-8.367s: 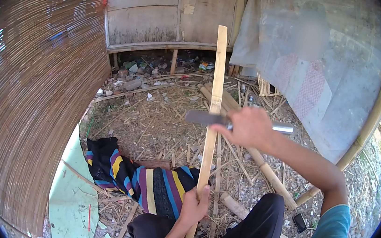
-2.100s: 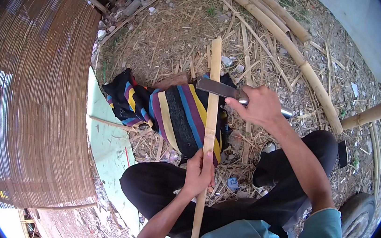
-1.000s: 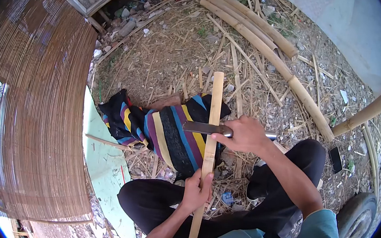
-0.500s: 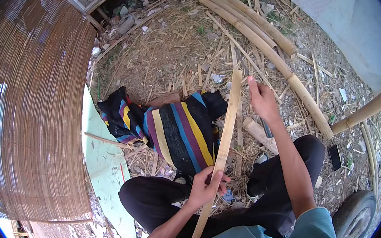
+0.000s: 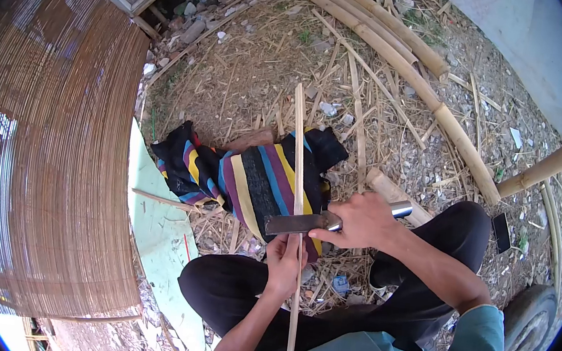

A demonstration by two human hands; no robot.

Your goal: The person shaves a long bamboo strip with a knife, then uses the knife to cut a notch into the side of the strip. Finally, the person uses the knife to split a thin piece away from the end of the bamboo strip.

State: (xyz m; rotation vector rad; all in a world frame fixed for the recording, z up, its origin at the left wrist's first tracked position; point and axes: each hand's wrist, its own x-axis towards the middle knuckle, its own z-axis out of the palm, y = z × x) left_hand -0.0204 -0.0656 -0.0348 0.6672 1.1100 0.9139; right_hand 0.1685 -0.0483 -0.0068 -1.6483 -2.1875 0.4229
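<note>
Brown dirt [image 5: 249,92] spreads ahead of both hands, with a reed wall [image 5: 53,163] far to their left and a fat pole [image 5: 461,144] up to their right. The left hand [image 5: 284,271] is wrapped around a thin stick [image 5: 299,153], which pokes out above and below it. The right hand [image 5: 364,221] grasps a knife [image 5: 296,224], its blade crossing the stick just above the left hand.

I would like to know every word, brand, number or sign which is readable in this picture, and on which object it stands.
No readable text anywhere.
Blade and bamboo strip: no lettering visible.
Blue scrap on the ground: too small to tell whether it has print.
Tyre: any sidewall marking is too unclear to read.
</note>
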